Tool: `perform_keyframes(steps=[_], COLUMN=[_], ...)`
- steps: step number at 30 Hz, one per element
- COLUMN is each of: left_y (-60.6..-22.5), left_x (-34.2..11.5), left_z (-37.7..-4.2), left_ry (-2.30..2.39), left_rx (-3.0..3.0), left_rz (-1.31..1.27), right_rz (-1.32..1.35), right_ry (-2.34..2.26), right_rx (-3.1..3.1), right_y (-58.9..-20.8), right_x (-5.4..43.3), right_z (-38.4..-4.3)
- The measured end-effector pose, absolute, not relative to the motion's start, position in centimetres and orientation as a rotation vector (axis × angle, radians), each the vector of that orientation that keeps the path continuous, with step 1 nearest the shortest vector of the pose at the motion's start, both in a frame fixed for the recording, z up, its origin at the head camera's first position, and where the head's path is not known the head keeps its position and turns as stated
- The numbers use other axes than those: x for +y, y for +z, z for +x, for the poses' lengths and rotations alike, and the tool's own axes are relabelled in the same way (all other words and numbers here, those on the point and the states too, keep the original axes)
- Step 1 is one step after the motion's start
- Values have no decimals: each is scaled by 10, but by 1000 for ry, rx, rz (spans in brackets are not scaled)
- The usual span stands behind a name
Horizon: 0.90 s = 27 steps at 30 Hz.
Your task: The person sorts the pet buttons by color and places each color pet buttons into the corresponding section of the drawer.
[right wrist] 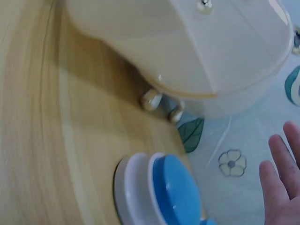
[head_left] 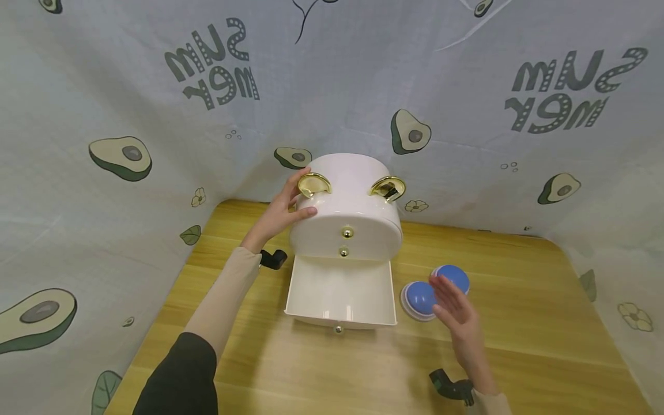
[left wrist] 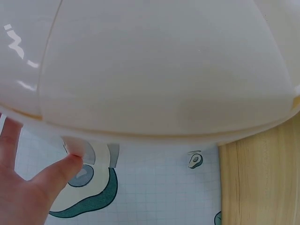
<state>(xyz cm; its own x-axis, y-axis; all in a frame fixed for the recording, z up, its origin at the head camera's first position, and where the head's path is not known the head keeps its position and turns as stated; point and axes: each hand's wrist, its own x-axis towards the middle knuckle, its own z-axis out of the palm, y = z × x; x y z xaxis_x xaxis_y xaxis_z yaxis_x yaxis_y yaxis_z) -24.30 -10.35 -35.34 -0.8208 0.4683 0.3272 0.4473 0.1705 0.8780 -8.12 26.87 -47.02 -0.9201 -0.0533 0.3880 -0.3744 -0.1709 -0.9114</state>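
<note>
A glossy white storage box [head_left: 353,184] with a rounded top, two gold ears and small round gold knobs stands near the table's back. Its bottom drawer [head_left: 340,291] is pulled out and looks bare inside. My left hand [head_left: 277,216] rests on the box's left side, thumb below the ear and fingers spread behind it. To the right of the drawer sit two round things with blue domed tops and pale bases, a nearer one [head_left: 420,298] and a farther one [head_left: 453,278]. My right hand [head_left: 459,320] hovers beside them, fingers extended, holding nothing.
The wooden table [head_left: 529,311] stretches to the right and front. A pale cloth [head_left: 353,75] printed with avocados and lettering hangs behind and along the sides. Dark wrist mounts [head_left: 451,387] sit on both wrists. Small feet [right wrist: 151,100] lift the box off the table.
</note>
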Motion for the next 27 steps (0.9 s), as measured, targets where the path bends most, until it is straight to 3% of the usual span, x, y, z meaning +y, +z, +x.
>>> perform_keyframes(steps=[11, 27], left_y=[-353, -351], left_x=[-102, -103], left_z=[-243, -243], left_ry=[1769, 1774], left_rx=[2403, 2390], left_rz=[932, 929], right_rz=[113, 99], right_ry=[2105, 1791], right_rx=[-2154, -2526], right_y=[-492, -526], right_x=[281, 290], right_z=[-85, -101])
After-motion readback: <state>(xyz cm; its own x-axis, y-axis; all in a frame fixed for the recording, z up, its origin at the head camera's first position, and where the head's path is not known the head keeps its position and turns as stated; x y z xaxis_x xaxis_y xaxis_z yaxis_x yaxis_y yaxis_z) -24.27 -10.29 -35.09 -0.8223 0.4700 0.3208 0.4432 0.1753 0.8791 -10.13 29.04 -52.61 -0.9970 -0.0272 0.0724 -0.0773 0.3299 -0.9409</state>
